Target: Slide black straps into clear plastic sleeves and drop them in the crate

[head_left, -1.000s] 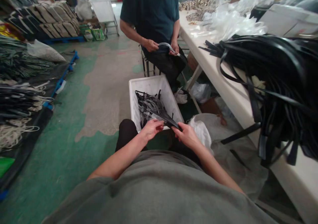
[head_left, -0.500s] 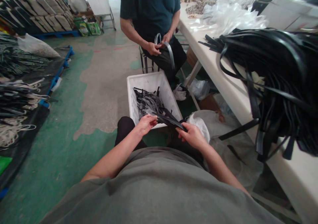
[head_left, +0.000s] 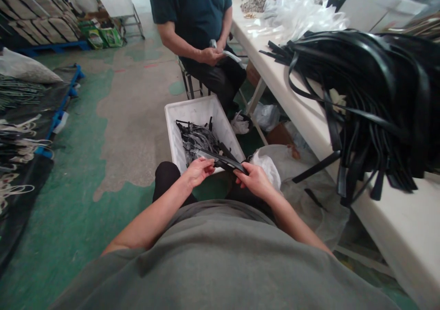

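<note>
A black strap stretches between my two hands over the near edge of a white bin. Its left end is pinched in the fingers of my left hand. My right hand is closed round the other end. Inside the bin lies a tangled heap of black and grey strips. On the white table at the right, a large pile of long black straps hangs over the edge.
Across the bin a seated person holds a grey strip in both hands. Clear plastic bags lie on the table's far part. A whitish sack stands by my right knee. Pallets with bundled cords line the left.
The whole view has shifted, so most things sit further left. My hands still hold the strap, with little change between them. The other person's grey strip is now lower and flatter.
</note>
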`<state>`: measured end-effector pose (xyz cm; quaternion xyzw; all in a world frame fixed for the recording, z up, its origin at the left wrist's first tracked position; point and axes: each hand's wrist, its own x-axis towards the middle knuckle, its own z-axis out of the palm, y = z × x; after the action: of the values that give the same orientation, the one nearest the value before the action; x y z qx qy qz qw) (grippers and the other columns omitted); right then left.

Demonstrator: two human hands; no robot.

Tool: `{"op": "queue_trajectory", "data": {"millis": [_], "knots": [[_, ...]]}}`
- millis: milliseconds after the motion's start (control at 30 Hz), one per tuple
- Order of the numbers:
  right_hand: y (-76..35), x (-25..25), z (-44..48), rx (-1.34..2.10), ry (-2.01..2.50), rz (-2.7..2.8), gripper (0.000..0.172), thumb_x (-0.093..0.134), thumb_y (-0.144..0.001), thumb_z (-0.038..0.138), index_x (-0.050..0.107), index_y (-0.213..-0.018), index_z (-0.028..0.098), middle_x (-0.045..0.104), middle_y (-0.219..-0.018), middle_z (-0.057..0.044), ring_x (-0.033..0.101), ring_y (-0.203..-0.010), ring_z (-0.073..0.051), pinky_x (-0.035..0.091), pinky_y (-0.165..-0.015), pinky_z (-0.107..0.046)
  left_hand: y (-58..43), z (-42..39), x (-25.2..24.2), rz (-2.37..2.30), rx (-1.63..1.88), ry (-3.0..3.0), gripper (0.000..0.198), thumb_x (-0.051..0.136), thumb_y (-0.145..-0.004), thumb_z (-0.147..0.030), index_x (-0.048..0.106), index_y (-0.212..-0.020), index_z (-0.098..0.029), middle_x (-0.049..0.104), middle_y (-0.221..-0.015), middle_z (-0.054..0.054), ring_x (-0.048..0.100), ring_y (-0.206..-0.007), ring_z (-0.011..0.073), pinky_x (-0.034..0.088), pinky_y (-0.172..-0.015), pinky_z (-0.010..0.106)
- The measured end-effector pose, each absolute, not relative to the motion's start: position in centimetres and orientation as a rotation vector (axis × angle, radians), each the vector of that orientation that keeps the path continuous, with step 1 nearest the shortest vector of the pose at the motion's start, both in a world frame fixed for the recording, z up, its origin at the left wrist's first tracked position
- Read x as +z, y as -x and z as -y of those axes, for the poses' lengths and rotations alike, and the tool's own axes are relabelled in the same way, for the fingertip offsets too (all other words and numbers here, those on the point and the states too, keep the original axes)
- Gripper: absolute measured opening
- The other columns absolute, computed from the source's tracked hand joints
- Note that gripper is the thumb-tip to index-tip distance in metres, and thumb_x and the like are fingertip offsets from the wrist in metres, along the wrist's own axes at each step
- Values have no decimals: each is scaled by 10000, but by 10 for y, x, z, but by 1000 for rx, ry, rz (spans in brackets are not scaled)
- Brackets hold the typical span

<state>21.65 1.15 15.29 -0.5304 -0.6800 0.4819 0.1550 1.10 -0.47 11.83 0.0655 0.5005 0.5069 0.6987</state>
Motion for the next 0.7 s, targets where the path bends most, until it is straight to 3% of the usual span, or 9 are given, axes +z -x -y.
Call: {"op": "queue_trajectory", "data": {"millis": [167, 300, 400, 467, 567, 700], "knots": [[-211, 142, -25, 1424, 1394, 1668, 269, 558, -832, 429, 623, -788, 172, 675, -672, -17, 581, -497, -118, 435, -470, -215, -27, 7, 127, -1024, 1085, -165, 229, 764, -706, -82, 550, -638, -129, 588, -565, -16, 558, -501, 71, 521, -585, 217], [-229, 141, -33, 1368, 1364, 1503, 350, 592, -800, 443, 671, -987, 158, 671, -710, -19, 553, -515, -124, 463, -525, -252, -14, 4, 134, -993, 1061, -93, 172, 688, -788, -99, 578, -660, -124, 577, -574, -16, 554, -502, 65, 554, -644, 248], [-227, 145, -30, 1271, 1149, 1736, 366, 648, -757, 333, 664, -1095, 194, 699, -1051, -60, 653, -817, -187, 525, -745, -310, -10, 5, 134, -940, 1001, -74, 128, 663, -803, -90, 602, -694, -116, 569, -567, -16, 559, -506, 72, 556, -666, 258], [-216, 148, -27, 1195, 927, 1930, 313, 627, -763, 251, 680, -1069, 214, 647, -1225, -62, 622, -1051, -214, 479, -928, -352, -13, 7, 132, -909, 971, -77, 108, 640, -815, -94, 615, -713, -119, 576, -564, -10, 572, -511, 86, 554, -667, 264], [-200, 152, -25, 1132, 843, 2041, 197, 573, -794, 205, 702, -943, 209, 693, -1105, -62, 634, -1015, -205, 470, -929, -354, -19, 11, 128, -880, 971, -85, 103, 589, -837, -119, 641, -748, -124, 656, -656, 37, 644, -605, 132, 555, -709, 283], [-207, 159, -17, 1209, 1079, 2011, 194, 599, -820, 350, 702, -865, 192, 684, -788, -33, 621, -732, -179, 501, -720, -294, -12, 1, 120, -789, 973, -105, 199, 533, -862, -177, 678, -959, -81, 727, -920, 137, 698, -825, 212, 554, -788, 339]]}}
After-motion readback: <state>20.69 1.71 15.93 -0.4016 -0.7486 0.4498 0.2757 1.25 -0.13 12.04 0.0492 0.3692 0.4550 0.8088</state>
